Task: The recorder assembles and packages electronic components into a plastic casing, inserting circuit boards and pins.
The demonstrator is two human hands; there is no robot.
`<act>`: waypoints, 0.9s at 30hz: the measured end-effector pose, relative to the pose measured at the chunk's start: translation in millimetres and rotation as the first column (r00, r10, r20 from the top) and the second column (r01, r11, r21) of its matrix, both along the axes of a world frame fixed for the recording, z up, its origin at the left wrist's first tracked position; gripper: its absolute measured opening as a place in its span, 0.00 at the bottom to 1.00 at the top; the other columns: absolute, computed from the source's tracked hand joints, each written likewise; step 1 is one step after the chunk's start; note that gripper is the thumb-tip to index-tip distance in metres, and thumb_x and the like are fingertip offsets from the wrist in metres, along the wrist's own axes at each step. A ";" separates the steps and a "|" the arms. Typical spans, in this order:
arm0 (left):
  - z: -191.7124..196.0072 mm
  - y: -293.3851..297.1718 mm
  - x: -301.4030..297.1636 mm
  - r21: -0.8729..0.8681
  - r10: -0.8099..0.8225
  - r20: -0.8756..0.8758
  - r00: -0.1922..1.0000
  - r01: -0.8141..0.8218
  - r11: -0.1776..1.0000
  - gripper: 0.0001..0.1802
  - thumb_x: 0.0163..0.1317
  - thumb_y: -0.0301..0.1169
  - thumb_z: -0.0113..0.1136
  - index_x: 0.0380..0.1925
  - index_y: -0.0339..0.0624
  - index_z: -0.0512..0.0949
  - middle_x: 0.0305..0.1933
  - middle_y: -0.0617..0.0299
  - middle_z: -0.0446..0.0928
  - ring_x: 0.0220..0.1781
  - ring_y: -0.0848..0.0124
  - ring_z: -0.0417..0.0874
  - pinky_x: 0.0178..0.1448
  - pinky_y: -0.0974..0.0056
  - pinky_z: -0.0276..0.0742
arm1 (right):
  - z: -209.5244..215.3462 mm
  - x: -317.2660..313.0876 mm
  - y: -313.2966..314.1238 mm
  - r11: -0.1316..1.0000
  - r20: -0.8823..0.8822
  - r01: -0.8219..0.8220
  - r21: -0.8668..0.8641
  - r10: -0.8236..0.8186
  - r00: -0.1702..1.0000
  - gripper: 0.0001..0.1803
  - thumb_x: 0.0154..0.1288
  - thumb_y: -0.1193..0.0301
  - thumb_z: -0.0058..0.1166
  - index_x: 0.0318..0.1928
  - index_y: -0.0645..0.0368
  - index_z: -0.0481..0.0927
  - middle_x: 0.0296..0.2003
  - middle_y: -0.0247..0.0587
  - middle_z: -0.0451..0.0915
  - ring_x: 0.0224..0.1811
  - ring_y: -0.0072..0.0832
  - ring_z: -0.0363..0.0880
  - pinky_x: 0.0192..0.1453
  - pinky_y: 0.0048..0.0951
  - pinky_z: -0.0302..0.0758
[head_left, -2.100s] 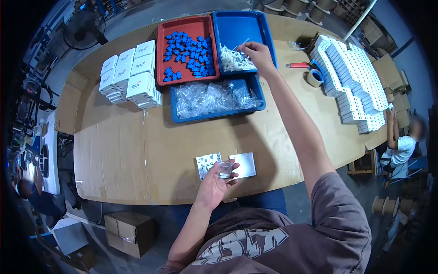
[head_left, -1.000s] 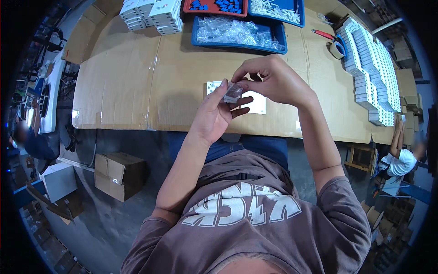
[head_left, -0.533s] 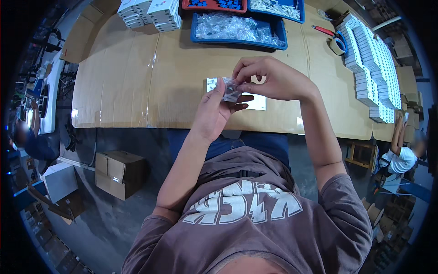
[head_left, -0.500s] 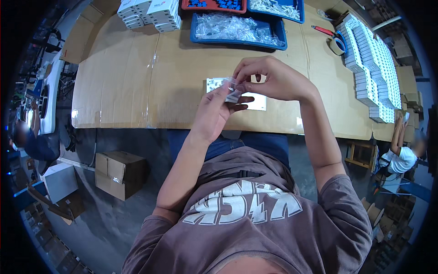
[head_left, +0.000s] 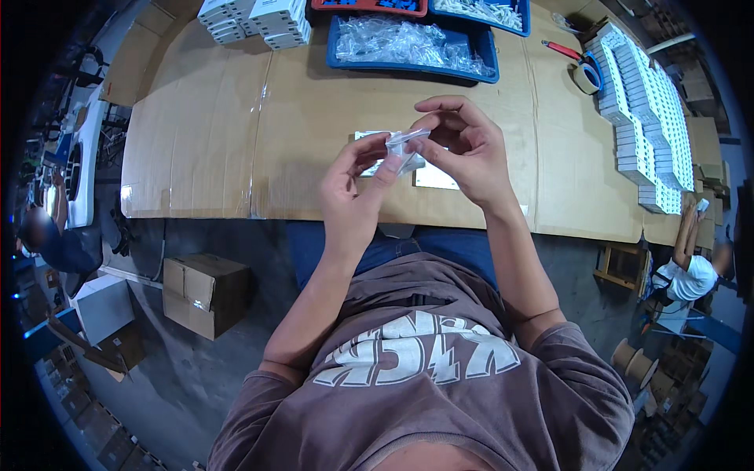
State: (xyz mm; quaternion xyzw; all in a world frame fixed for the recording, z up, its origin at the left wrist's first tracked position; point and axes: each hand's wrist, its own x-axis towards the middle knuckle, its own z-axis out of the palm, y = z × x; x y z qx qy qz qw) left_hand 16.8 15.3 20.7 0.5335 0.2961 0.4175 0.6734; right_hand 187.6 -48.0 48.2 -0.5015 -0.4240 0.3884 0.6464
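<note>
A small clear plastic bag (head_left: 408, 146) is held up between my two hands over the cardboard-covered table. Thumb and fingers of my left hand (head_left: 357, 179) pinch its left side. My right hand (head_left: 470, 154) grips its upper right edge between thumb and index finger, the other fingers curled loosely above. Something pale shows through the lower part of the bag, too small to name. Below the hands lies a flat white box (head_left: 437, 178) with a printed top, partly covered by my fingers.
A blue tray (head_left: 412, 71) of clear plastic bags stands at the far side, with a red tray (head_left: 369, 6) of blue pieces and another blue tray (head_left: 481, 17) of white pieces behind. Stacked white boxes (head_left: 646, 118) line the right, near a tape roll (head_left: 586, 79). Co-workers sit at both sides.
My right hand has come down and turned, its fingers opening out above the bag. My left hand has shifted slightly left, and the bag now appears more spread between both hands.
</note>
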 end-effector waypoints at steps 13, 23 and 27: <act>6.6 -0.2 -5.8 -0.052 0.055 0.065 0.996 -0.052 0.997 0.10 0.69 0.26 0.70 0.47 0.33 0.84 0.45 0.60 0.86 0.48 0.75 0.83 0.54 0.68 0.79 | -11.0 -11.9 -6.7 0.998 -0.246 0.000 -0.063 -0.016 0.969 0.11 0.69 0.79 0.65 0.50 0.68 0.84 0.49 0.48 0.88 0.49 0.27 0.87 0.56 0.28 0.83; 1.9 1.7 -6.1 -0.017 0.067 0.044 0.997 -0.066 0.998 0.08 0.70 0.24 0.68 0.45 0.32 0.83 0.44 0.61 0.85 0.47 0.76 0.81 0.54 0.69 0.77 | -15.5 -12.0 -5.0 0.999 -0.240 0.003 -0.049 -0.015 0.971 0.08 0.71 0.77 0.65 0.46 0.68 0.86 0.46 0.47 0.89 0.48 0.27 0.87 0.56 0.28 0.83; 4.3 1.3 -6.5 0.006 0.064 0.063 0.996 -0.064 0.998 0.07 0.71 0.24 0.67 0.46 0.32 0.83 0.44 0.61 0.84 0.48 0.76 0.81 0.55 0.69 0.76 | -14.5 -14.0 -4.6 0.998 -0.228 0.014 -0.069 -0.029 0.973 0.08 0.71 0.77 0.65 0.47 0.68 0.86 0.46 0.46 0.89 0.47 0.26 0.87 0.55 0.28 0.83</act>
